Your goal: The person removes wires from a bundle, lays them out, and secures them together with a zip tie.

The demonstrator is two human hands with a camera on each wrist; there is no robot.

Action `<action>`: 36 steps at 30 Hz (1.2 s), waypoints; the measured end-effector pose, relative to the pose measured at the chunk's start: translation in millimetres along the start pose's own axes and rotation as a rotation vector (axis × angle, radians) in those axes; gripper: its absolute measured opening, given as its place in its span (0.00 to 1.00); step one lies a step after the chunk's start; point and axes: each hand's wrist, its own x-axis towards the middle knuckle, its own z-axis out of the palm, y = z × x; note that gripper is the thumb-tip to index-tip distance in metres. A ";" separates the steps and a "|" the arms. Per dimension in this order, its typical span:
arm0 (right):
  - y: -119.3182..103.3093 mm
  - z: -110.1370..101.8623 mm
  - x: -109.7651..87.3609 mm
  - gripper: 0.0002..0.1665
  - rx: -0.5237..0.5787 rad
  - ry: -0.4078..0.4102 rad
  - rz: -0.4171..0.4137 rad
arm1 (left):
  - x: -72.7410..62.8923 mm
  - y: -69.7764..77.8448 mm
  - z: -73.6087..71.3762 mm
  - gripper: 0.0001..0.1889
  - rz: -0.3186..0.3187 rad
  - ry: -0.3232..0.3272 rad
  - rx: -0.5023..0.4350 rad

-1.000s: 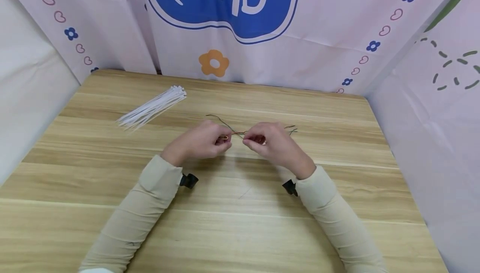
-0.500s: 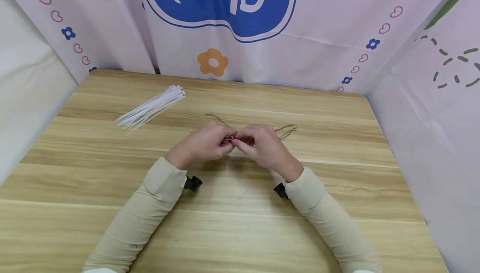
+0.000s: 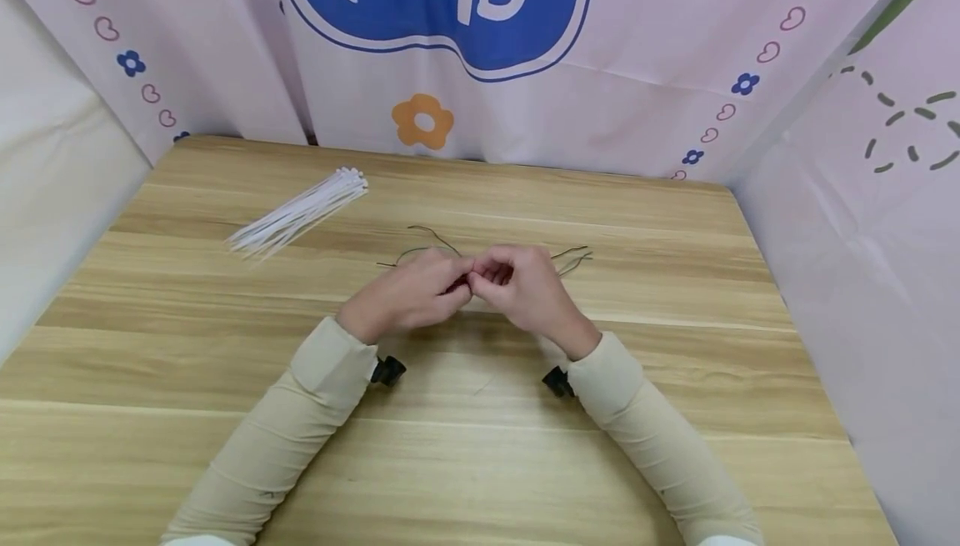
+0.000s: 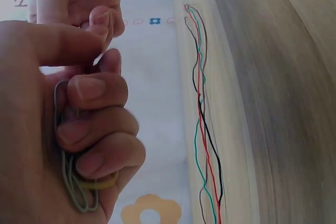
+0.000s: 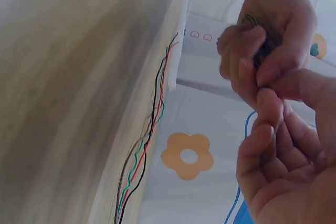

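the close work, as i judge it from my remote seat, is at the fingertips, where the left hand [image 3: 415, 289] and the right hand [image 3: 529, 292] meet. to do it well, i'd have the left hand hold the coil of wire [image 4: 72, 195] snugly without crushing its loops, and let only thumbs and forefingers work, in small moves; thin wire would probably spring loose if tugged.

the person's left hand is curled: its lower fingers wrap the coil of wire against the palm, a bit of yellow wire [image 4: 102, 185] showing under them, and its thumb and forefinger reach to the other hand. the right hand has thumb and forefinger drawn together there, its other fingers bent; whether it pinches anything i can't tell (the fingertips hide it in all my views).

just beyond the hands, loose wires [image 4: 199, 100] in black, red and green lie along the bench [image 3: 465, 463], ends poking out on both sides. farther off, toward the far left, white cable ties [image 3: 300, 212] lie in a slanted bundle. behind hangs a cloth [image 3: 645, 104] with an orange flower [image 3: 408, 119].
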 end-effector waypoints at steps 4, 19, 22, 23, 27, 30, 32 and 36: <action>2.0 -7.6 0.6 0.05 0.006 -0.052 0.034 | -1.7 -0.9 -0.5 0.15 0.035 -0.026 0.010; 4.7 -22.0 0.9 0.09 -0.068 -0.147 0.075 | -2.4 4.9 -2.1 0.16 0.000 -0.157 -0.002; 4.8 -24.8 0.5 0.08 -0.093 -0.150 0.076 | -2.5 7.3 -4.6 0.16 0.003 -0.162 0.011; 4.7 -25.6 0.3 0.08 -0.096 -0.146 0.076 | -2.4 7.9 -5.1 0.16 0.002 -0.162 0.013; 5.4 -26.6 -0.5 0.07 -0.074 -0.107 0.080 | -2.0 8.0 -4.8 0.18 -0.002 -0.120 0.035; 6.0 -25.3 -0.4 0.04 -0.008 -0.089 0.098 | -1.7 6.2 -2.9 0.18 -0.003 -0.074 0.032; 6.2 -24.1 0.0 0.06 0.033 -0.105 0.111 | -1.6 5.1 -2.8 0.18 -0.005 -0.066 0.011; 5.0 -23.9 0.1 0.07 0.042 -0.165 0.115 | -1.9 2.3 -5.9 0.21 -0.022 -0.099 -0.036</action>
